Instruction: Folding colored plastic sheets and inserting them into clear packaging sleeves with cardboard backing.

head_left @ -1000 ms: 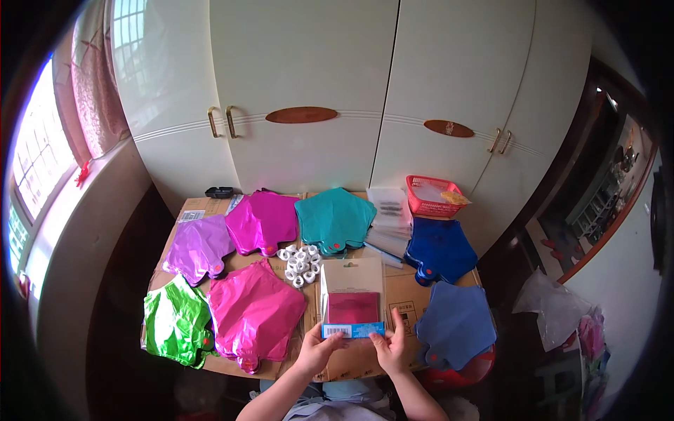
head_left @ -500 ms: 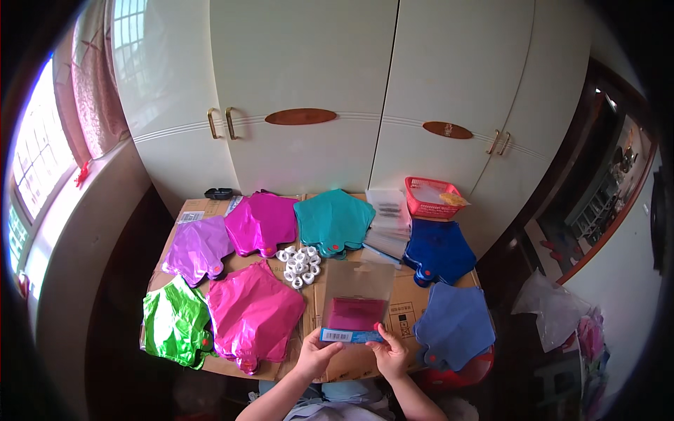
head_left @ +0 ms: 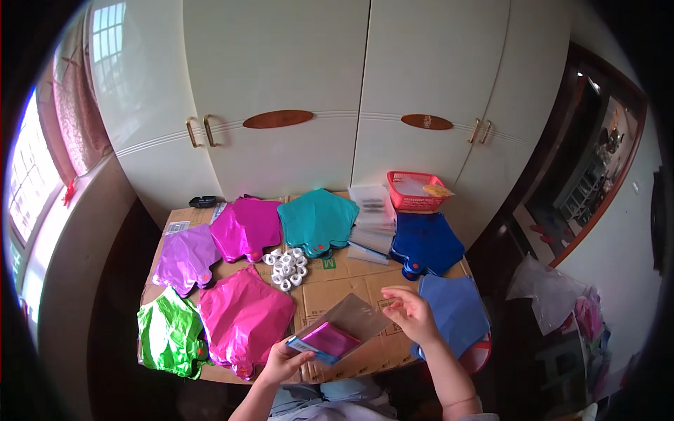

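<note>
My left hand (head_left: 283,362) pinches the lower corner of a clear plastic packet (head_left: 360,313), which is tilted over the cardboard. Inside it lies a folded magenta foil piece (head_left: 330,339), and a blue-and-white label strip runs along its lower edge. My right hand (head_left: 413,317) is raised beside the packet's upper end, with fingers bent and apart and nothing seen in them. Beside my left hand spreads a pile of pink flat foil sheets (head_left: 246,316) that look like deflated balloons. A periwinkle foil pile (head_left: 456,316) lies behind my right hand and wrist.
Around the cardboard (head_left: 337,291) lie green (head_left: 168,333), lilac (head_left: 184,259), purple-magenta (head_left: 246,228), teal (head_left: 319,219) and dark blue (head_left: 427,242) foil piles. Several small white rolls (head_left: 286,268) sit mid-table. Clear sleeves (head_left: 371,224) and a red basket (head_left: 418,193) stand farther back.
My right hand has let go of the packet's label edge and risen to the right. The packet, now in my left hand alone, has turned so its upper end points right.
</note>
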### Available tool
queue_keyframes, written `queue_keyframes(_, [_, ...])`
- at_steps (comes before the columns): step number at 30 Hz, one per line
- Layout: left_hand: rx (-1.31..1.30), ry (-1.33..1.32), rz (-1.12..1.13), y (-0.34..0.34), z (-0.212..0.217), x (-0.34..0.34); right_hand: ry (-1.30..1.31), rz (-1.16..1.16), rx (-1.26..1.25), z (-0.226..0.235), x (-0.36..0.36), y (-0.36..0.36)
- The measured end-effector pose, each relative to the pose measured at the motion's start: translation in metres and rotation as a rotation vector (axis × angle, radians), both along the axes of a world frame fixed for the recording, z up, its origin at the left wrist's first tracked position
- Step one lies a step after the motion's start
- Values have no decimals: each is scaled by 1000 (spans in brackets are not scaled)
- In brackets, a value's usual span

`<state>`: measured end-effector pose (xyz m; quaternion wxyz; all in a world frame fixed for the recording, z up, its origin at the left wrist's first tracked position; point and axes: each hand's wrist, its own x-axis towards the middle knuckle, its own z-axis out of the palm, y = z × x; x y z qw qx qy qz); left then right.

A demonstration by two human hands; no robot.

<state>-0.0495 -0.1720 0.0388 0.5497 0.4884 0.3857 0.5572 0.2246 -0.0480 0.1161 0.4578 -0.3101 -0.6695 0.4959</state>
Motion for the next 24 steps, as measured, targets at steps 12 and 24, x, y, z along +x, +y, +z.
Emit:
queue_keyframes(12, [-79, -60, -136, -3, -1, -16, 2, 441, -542, 11, 7, -2])
queue_keyframes(24, [-78, -64, -206, 4, -19, -22, 281, 544, -718, 18, -1, -16])
